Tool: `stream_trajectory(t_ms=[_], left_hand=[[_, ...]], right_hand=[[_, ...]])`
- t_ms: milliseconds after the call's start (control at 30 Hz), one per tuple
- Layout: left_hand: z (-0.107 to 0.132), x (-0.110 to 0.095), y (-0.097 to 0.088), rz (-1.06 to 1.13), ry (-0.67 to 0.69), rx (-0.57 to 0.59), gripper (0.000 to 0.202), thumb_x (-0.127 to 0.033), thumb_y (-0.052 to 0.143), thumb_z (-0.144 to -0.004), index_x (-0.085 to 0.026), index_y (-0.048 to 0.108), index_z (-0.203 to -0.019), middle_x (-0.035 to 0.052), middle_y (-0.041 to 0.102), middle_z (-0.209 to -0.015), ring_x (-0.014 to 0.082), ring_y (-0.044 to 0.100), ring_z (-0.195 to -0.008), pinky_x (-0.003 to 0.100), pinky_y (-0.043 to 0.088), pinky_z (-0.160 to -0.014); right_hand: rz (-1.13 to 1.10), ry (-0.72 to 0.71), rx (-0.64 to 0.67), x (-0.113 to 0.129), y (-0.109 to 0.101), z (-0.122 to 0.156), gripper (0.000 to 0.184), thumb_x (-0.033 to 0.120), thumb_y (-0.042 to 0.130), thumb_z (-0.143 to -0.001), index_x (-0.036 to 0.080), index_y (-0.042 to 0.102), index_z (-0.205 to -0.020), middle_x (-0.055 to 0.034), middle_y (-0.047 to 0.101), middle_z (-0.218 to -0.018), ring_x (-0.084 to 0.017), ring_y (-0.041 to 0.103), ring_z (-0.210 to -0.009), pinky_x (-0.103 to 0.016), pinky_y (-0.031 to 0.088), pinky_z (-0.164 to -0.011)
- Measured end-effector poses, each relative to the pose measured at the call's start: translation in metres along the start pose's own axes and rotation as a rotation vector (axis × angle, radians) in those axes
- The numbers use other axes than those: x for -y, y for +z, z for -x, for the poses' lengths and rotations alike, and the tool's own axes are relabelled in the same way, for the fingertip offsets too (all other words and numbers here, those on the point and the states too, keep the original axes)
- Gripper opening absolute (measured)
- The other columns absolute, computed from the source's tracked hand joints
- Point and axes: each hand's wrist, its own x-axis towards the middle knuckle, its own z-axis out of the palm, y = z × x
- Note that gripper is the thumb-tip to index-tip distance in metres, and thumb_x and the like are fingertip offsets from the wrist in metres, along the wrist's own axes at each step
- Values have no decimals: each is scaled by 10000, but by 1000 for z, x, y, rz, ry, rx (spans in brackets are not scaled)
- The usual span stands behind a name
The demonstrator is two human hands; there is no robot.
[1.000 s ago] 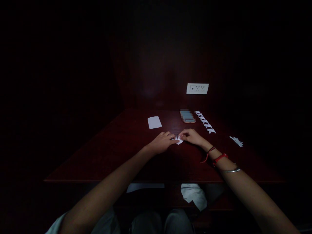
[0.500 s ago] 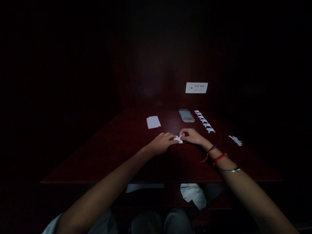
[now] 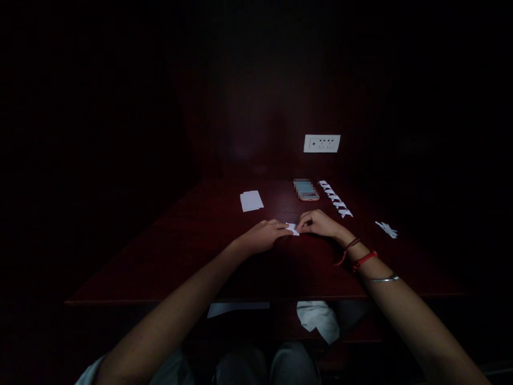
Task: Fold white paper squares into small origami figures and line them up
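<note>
Left of centre over the table, left hand reaches in palm down, fingers on left end of white paper; can't tell pinch or press. Paper sits between both hands, flatter than half a second ago, fold probably being set. Right hand: fingers curled, pinching paper's right end.

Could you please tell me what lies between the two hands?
In the head view, a small white paper lies between the left hand and right hand.

Tbl looks wood w/ slight sheen, white pc matt paper, bangle shiny metal.
</note>
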Motion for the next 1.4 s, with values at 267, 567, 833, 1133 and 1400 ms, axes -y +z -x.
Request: stream_trajectory(t_ms=[267,567,833,1133,1400], left_hand=[[0,0,6,24,-33,-31,472,-62,326,-752,-297,330,-1162,-24,399,-1178,148,357,-1025,273,294,-818],[-4,2,11,22,-80,17,545,-36,344,-691,-293,317,-1171,-8,364,-1190,165,332,-1038,286,295,-815],[-6,2,10,48,-116,63,592,-28,334,-661,-310,286,-1180,-27,318,-1218,173,315,-1043,302,294,-813],[-5,-2,12,64,-140,51,581,-28,336,-667,-321,306,-1167,-40,342,-1200,167,329,-1028,295,295,-813],[-3,-4,12,26,-132,11,523,-47,336,-698,-299,337,-1156,-13,383,-1147,165,349,-999,278,304,-794]], right_hand=[[109,-134,34,6,0,2,159,163,493,-693,165,642,-748,-27,601,-764,-104,536,-684,-211,387,-678],[110,-139,92,8,-4,4,171,164,481,-685,154,645,-733,-29,593,-788,-99,535,-672,-203,393,-672],[272,-101,74,9,1,4,244,142,431,-706,172,618,-860,-37,577,-835,-110,523,-733,-206,375,-686],[506,9,178,28,-4,7,239,139,446,-672,170,612,-840,-48,578,-872,-135,522,-767,-205,356,-664],[418,18,102,17,-11,14,294,122,433,-680,182,604,-912,-36,571,-885,-126,511,-802,-207,354,-713]])
